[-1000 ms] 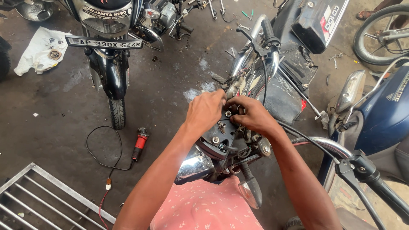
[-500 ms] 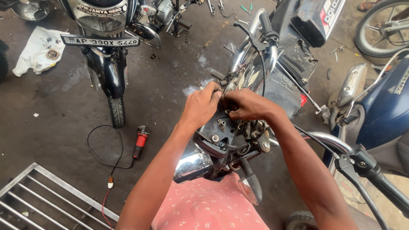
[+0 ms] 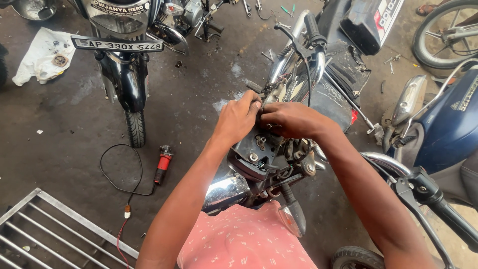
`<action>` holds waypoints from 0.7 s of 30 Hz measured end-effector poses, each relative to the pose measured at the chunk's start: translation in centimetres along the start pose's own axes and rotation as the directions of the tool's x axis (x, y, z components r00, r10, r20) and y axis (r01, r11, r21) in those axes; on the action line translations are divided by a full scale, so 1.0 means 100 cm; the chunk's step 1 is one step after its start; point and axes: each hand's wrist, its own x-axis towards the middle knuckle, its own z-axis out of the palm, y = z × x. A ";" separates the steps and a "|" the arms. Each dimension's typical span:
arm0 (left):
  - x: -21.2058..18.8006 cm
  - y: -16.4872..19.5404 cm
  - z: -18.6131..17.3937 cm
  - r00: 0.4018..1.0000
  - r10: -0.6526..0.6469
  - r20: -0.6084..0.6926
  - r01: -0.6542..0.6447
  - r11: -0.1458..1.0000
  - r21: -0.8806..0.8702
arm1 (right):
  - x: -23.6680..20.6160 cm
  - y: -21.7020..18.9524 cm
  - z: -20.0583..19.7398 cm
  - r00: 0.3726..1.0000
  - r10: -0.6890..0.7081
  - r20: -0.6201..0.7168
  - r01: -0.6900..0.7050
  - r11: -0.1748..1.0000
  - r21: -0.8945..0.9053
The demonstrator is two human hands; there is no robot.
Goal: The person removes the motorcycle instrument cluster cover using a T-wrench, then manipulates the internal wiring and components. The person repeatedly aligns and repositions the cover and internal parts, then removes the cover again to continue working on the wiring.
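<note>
both hands work at the back of a motorcycle's instrument housing.
left hand [image 3: 239,117] and right hand [image 3: 291,119] pinch closed on wiring at the top of the black housing [image 3: 259,154], just beneath them; judged mid-step, freeing a connector calls for a careful grip.

white rectangular number plate [image 3: 117,44] top left
</note>
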 end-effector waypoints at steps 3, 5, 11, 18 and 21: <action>0.000 0.001 -0.001 1.000 -0.007 -0.005 0.007 1.000 0.022 | 0.001 -0.002 -0.002 0.999 -0.048 -0.016 0.047 0.998 -0.048; 0.000 0.002 -0.002 1.000 0.002 -0.018 -0.002 1.000 0.016 | 0.001 -0.003 -0.003 0.994 -0.101 -0.048 0.097 0.992 -0.077; 0.002 0.000 0.000 0.999 -0.040 0.006 0.039 0.998 0.041 | -0.001 -0.003 0.001 0.995 -0.098 -0.002 0.096 0.986 -0.132; 0.002 -0.002 0.001 1.000 0.004 -0.024 -0.004 1.000 -0.011 | 0.007 -0.001 -0.004 1.000 -0.015 0.020 0.015 1.000 0.010; 0.002 0.002 -0.001 0.998 -0.049 -0.027 0.048 0.998 -0.033 | 0.013 -0.001 -0.007 0.994 0.095 0.059 -0.100 0.992 0.077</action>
